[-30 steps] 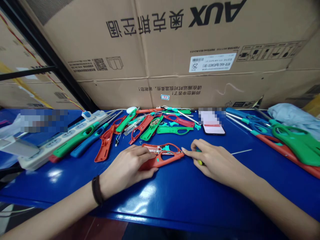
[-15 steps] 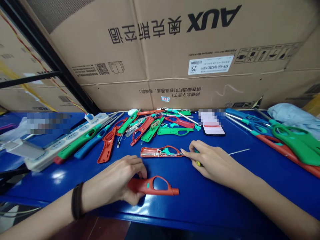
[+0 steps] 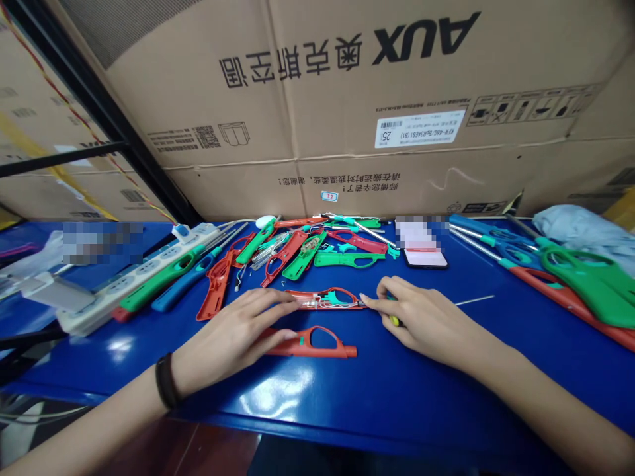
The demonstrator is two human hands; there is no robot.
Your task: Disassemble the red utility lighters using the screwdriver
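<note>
**Red lighter (image 3: 327,299) lies open between the hands, its shell off**
Its loose shell (image 3: 317,349) lies just toward 6 o'clock; other lighters (image 3: 302,256) stay heaped at 12 o'clock. Left hand (image 3: 231,344) rests flat, fingers extended onto the lighter's near end; right hand (image 3: 426,317) pinches a small screwdriver (image 3: 394,320), fingertip at the nozzle. Hands apart.

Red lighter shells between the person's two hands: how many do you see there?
2. The empty half lies nearest the person, partly under the left hand. The half holding metal and green parts lies just beyond it, its end by the right hand, which grips a small yellow-tipped item.
</note>
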